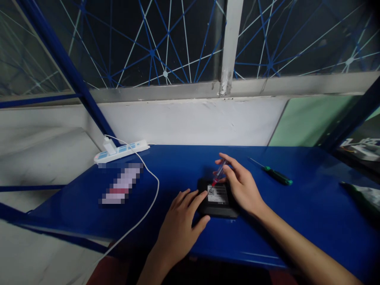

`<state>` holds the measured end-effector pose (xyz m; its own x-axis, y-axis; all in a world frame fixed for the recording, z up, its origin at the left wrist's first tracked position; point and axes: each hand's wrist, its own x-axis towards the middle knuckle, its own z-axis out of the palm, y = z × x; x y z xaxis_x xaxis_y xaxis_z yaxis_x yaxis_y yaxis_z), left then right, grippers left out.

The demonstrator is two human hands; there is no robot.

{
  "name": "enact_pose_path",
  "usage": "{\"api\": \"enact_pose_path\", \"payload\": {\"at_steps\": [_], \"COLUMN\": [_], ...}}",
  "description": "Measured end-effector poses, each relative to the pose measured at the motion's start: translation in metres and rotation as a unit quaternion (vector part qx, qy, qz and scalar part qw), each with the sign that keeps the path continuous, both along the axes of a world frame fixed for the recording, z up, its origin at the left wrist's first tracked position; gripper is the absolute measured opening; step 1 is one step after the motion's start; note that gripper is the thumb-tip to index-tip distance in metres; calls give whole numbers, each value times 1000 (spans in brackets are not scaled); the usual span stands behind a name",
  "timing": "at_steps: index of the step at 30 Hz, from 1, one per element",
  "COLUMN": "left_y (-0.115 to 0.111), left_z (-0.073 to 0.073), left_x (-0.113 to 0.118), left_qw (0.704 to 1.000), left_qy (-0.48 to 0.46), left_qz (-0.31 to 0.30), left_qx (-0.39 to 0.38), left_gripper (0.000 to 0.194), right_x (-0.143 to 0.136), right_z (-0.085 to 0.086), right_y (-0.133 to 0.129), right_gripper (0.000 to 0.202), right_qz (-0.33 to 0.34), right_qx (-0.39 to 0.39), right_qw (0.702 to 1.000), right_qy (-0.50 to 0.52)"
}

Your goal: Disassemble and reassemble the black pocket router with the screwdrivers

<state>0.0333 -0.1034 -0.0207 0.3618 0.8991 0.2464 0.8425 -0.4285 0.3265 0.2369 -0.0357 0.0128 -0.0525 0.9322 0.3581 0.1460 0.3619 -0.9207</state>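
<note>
A black, flat box-shaped device (221,211) with a white printed label (218,194) lies on the blue table. My right hand (242,185) grips a small screwdriver (219,173) with a clear and red handle. It is tilted, and its tip points down at the label's left part, close to my left fingertips; whether the tip touches cannot be made out. My left hand (182,219) has its fingers stretched out and apart, the index fingertip resting on the device's left side. No object is in that palm as far as it shows.
Right of the device lies a green and black screwdriver (277,175). A white power strip (121,151) with a plugged-in charger (109,145) sits at the back left. Its white cable (156,190) runs over the table (178,162). A pixelated object (123,184) lies left; a plastic bag (368,196) is far right.
</note>
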Motion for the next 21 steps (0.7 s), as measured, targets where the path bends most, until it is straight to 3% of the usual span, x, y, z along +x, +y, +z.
{"api": "enact_pose_path", "payload": {"at_steps": [4, 9, 16, 18, 21], "left_y": [0, 0, 0, 1, 1], "left_z": [-1, -1, -1, -1, 0], "left_x": [-1, -1, -1, -1, -1], "left_qw": [1000, 1000, 1000, 1000, 1000], "left_qy": [7, 6, -1, -4, -8], "left_qz": [0, -2, -1, 1, 0], "left_qx": [6, 14, 11, 8, 6], "left_gripper": [54, 54, 54, 54, 54], "right_x": [1, 1, 1, 5, 18], "right_z": [-3, -2, -7, -9, -11], "right_y": [3, 2, 8, 15, 30], "right_gripper": [49, 40, 49, 52, 52], "right_qz": [-2, -46, 21, -3, -89], "right_qx": [3, 27, 0, 4, 31], "right_qw": [1000, 997, 1000, 1000, 994], "right_qy": [0, -49, 13, 28, 46]}}
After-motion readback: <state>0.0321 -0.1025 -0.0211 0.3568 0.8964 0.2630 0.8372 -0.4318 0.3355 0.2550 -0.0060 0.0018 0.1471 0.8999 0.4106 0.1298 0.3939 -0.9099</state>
